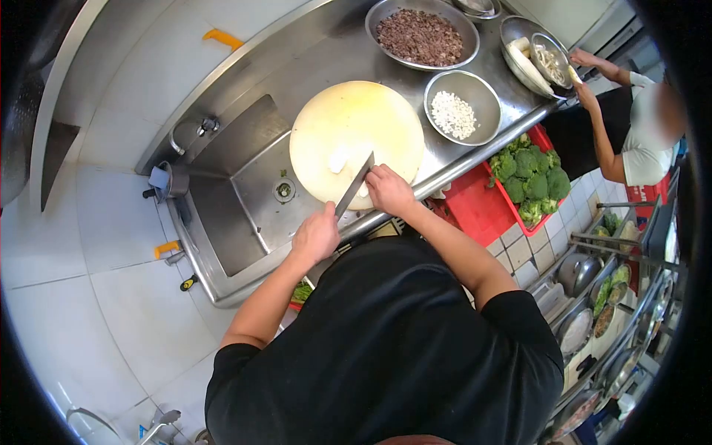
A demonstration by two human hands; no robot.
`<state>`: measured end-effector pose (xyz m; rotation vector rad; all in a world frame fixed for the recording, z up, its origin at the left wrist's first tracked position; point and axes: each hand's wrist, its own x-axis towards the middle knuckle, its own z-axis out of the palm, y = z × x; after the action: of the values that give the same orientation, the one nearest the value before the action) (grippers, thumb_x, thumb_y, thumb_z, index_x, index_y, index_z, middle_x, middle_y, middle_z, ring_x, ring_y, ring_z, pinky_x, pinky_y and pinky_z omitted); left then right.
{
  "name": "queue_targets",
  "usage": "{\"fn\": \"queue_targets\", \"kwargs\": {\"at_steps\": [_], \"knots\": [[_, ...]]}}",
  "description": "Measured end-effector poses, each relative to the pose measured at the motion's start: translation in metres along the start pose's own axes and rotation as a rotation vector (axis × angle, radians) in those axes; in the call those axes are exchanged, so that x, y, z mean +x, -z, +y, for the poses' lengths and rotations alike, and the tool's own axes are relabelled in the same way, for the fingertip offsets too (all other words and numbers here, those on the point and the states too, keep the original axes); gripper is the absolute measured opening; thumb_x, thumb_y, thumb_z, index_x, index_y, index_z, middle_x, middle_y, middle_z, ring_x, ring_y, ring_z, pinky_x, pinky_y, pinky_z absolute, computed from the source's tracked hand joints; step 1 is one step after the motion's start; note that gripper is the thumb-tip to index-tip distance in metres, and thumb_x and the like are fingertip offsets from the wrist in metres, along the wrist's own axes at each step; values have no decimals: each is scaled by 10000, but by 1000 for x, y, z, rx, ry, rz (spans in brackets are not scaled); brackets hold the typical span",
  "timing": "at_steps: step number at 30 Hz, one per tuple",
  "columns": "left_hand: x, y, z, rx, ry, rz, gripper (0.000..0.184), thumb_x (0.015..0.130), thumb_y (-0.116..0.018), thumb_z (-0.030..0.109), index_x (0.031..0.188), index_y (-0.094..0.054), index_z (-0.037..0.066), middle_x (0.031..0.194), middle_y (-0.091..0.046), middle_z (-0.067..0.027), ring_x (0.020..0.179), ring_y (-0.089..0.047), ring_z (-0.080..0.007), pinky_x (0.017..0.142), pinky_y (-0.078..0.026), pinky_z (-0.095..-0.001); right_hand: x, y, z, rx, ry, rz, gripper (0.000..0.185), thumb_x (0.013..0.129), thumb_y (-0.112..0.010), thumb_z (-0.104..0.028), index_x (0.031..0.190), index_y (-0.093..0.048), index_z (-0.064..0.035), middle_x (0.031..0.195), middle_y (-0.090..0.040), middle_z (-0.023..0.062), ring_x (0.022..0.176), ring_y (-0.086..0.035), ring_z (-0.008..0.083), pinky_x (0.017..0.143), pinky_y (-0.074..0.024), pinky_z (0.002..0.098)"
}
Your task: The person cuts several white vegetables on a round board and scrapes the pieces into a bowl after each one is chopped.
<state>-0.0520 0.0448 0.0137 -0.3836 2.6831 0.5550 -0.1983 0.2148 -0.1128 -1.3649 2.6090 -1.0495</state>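
My left hand (317,236) is closed round the handle of a kitchen knife (356,184), its blade angled away over the round cutting board (356,119). Close to the blade, my right hand (391,190) has its fingers curled down on a small white vegetable piece, mostly hidden under the fingertips. Another white vegetable piece (338,161) lies on the board left of the knife tip. Just beyond the board's right side stands a metal bowl (486,111) of chopped white bits (453,116).
A sink (222,222) lies left of the board. Behind stands a bowl of brown minced food (420,37). Broccoli (530,174) fills a red crate (475,204) below the counter edge. At right, another person's hands (586,78) work over a large bowl (512,33).
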Motion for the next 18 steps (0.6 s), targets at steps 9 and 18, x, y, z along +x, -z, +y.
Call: {"fn": "queue_targets", "kwargs": {"at_steps": [9, 18], "knots": [[26, -3, -5, 49, 4, -66, 250, 1030, -530, 235, 1190, -498, 46, 910, -703, -327, 880, -694, -523, 799, -524, -639, -4, 4, -1, 20, -19, 60, 70, 905, -643, -113, 916, -668, -49, 968, -638, 98, 983, -635, 297, 863, -561, 410], [24, -10, -3, 1, -42, -29, 225, 1026, -554, 190, 1151, -522, 6, 860, -685, -335, 828, -671, -544, 772, -516, -639, -12, 6, 0, -7, -66, 13, 124, 869, -606, -70, 961, -686, -45, 982, -631, 98, 1028, -635, 300, 906, -559, 411]]}}
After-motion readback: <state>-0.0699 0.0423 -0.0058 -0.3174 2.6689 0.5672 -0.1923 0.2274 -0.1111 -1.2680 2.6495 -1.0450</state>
